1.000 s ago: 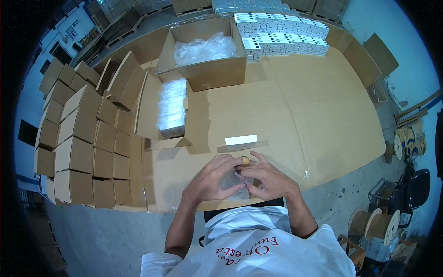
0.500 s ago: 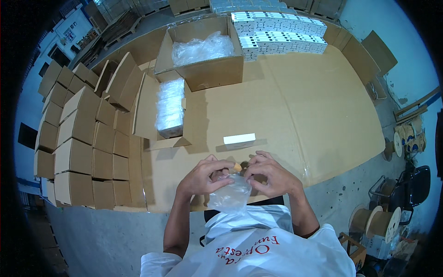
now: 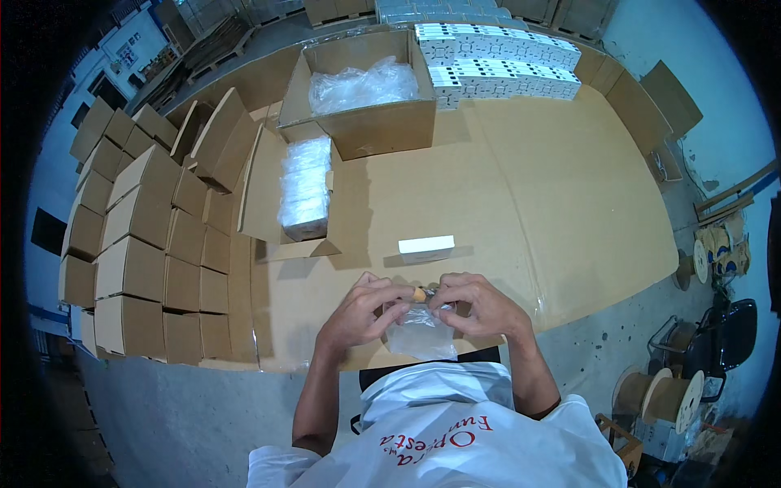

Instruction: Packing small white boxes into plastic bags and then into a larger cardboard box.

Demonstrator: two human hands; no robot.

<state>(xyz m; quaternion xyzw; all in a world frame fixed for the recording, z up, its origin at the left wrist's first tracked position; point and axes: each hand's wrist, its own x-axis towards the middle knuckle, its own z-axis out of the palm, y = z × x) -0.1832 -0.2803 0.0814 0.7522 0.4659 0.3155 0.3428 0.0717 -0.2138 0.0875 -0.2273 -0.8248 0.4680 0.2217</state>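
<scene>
A clear plastic bag (image 3: 421, 337) hangs between my hands at the table's near edge. My left hand (image 3: 363, 312) pinches one side of its upper edge between thumb and fingers. On the other side, the thumb and fingers of my right hand (image 3: 482, 309) are closed on the same edge. Something small and orange (image 3: 419, 294) shows at the tip of my left index finger; I cannot tell what it is. Just beyond my hands a small white box (image 3: 426, 248) lies on the cardboard-covered table (image 3: 480, 195).
An open carton (image 3: 333, 236) at centre left holds a row of plastic-wrapped packs (image 3: 306, 183). Behind it a larger carton (image 3: 386, 130) contains loose clear plastic bags (image 3: 362, 85). Brown boxes (image 3: 130, 268) are stacked at left. White boxes (image 3: 504, 77) line the far edge.
The plastic bag has swung from beside my left hand to hang flatter and centred between both hands. My hands have come slightly closer together.
</scene>
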